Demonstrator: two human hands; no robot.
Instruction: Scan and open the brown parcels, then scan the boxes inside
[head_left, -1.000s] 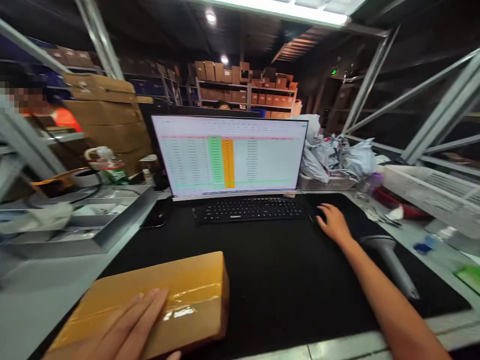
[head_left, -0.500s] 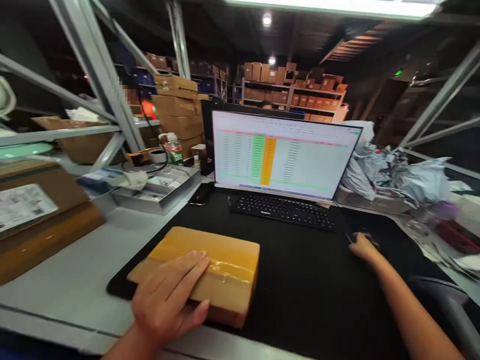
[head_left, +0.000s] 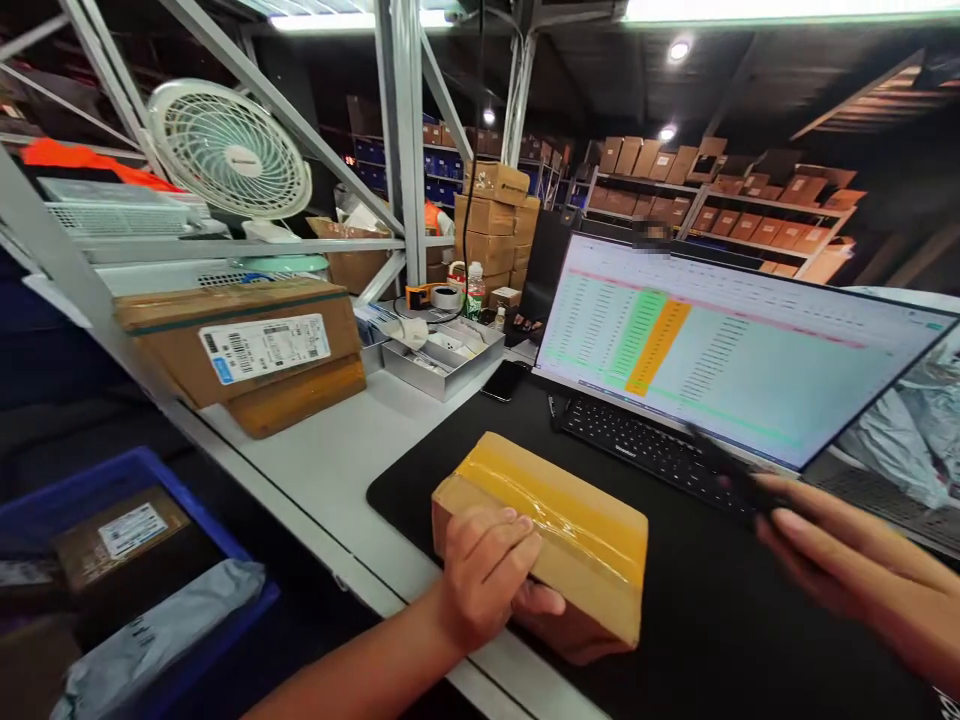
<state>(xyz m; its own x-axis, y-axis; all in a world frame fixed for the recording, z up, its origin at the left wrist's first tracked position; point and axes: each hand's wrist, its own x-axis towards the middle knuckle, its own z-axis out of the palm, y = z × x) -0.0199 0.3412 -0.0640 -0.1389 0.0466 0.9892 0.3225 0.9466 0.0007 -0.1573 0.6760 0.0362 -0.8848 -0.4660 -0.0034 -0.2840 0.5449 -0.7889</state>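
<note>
A taped cardboard box (head_left: 577, 515) lies on a black mat (head_left: 416, 480) on the worktop (head_left: 330, 440), between the person's hands. The left hand (head_left: 491, 570) grips its near edge, fingers curled on top, thumb against the side. To the box's right and apart from it, the right hand (head_left: 847, 560) holds a dark, blurred object (head_left: 727, 475) near the keyboard (head_left: 637, 440). Behind stands a lit monitor (head_left: 757, 330); a labelled carton (head_left: 255, 350) sits farther left.
</note>
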